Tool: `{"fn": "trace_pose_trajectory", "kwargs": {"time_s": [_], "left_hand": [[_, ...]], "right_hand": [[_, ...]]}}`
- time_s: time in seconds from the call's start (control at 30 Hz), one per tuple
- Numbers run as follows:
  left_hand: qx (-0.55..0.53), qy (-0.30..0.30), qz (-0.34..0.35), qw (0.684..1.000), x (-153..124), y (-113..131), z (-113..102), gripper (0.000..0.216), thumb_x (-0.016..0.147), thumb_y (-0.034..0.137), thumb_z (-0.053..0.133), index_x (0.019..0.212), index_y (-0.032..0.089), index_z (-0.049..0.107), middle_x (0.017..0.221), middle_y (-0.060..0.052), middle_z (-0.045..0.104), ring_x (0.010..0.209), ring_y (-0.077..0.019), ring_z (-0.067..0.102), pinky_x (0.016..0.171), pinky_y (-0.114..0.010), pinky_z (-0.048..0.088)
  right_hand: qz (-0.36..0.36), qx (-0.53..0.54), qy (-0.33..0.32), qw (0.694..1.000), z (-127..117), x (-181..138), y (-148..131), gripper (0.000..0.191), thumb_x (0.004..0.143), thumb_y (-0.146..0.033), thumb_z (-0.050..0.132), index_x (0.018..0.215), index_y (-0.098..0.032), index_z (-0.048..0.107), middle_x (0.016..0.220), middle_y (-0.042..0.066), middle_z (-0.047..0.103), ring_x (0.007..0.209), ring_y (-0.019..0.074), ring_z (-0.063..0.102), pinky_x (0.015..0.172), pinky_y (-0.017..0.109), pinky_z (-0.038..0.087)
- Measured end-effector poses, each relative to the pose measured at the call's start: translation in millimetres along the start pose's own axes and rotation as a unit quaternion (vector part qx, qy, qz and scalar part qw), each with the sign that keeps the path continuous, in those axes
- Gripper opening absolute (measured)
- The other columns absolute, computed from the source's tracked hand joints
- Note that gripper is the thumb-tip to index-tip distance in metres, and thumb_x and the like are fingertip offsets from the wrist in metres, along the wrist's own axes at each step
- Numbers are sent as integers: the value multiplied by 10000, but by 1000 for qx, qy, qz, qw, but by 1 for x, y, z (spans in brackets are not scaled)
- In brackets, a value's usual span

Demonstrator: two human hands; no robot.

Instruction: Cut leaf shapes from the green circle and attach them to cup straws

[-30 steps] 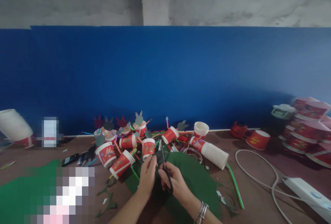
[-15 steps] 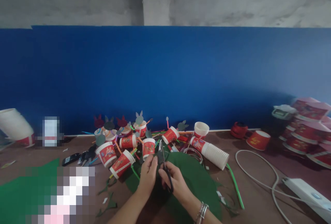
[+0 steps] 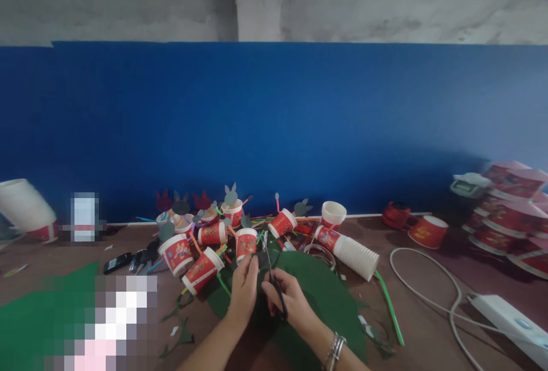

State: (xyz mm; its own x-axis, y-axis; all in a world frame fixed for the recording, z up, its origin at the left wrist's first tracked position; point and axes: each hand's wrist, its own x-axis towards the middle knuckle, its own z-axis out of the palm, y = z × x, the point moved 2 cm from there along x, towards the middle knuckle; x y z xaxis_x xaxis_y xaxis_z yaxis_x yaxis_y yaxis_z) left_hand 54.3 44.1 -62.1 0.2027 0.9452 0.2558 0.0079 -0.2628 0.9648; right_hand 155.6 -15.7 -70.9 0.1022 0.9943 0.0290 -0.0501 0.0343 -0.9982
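My left hand (image 3: 243,292), fingers pinched, holds a small dark green piece of paper (image 3: 260,259), partly hidden by the fingers. Scissors with black handles (image 3: 280,301) are in my right hand (image 3: 293,297), its fingers wrapped around the loops. Their metal blades (image 3: 268,250) point away from me, right beside the paper piece; whether they touch it I cannot make out. Beneath both hands lies a big rounded dark green sheet (image 3: 329,297). Just beyond them stands a red printed paper cup (image 3: 246,244) with a dark round cutout at its rim.
Several decorated cups (image 3: 176,255) with coloured straws crowd the far side. A cup stack (image 3: 357,258) lies to the right, near a green tube (image 3: 390,311). Farther right are a white cable (image 3: 458,291) and power strip (image 3: 511,322). Green scraps (image 3: 185,334) lie left.
The small dark paper piece has tilted lower between my hands, and the scissor blades show slightly differently against it. Both hands have otherwise stayed almost in place.
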Motion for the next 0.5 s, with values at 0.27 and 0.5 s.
{"fn": "trace_pose_trajectory", "kwargs": {"time_s": [0.27, 0.5], "left_hand": [[19, -15, 35, 999, 2, 1, 0, 320, 825, 413, 458, 589, 198, 431, 585, 31, 414, 571, -135, 413, 553, -243, 336], [8, -14, 21, 1000, 1, -1, 0, 321, 822, 439, 467, 625, 188, 492, 614, 12, 475, 614, -149, 454, 591, -246, 368]], "right_hand": [[-2, 7, 6, 1000, 0, -2, -2, 402, 692, -532, 655, 745, -165, 501, 460, -66, 483, 393, 68, 427, 389, 170, 318], [11, -6, 4, 1000, 1, -1, -4, 403, 697, -542, 639, 722, -169, 487, 428, -83, 450, 359, 60, 396, 368, 167, 314]]}}
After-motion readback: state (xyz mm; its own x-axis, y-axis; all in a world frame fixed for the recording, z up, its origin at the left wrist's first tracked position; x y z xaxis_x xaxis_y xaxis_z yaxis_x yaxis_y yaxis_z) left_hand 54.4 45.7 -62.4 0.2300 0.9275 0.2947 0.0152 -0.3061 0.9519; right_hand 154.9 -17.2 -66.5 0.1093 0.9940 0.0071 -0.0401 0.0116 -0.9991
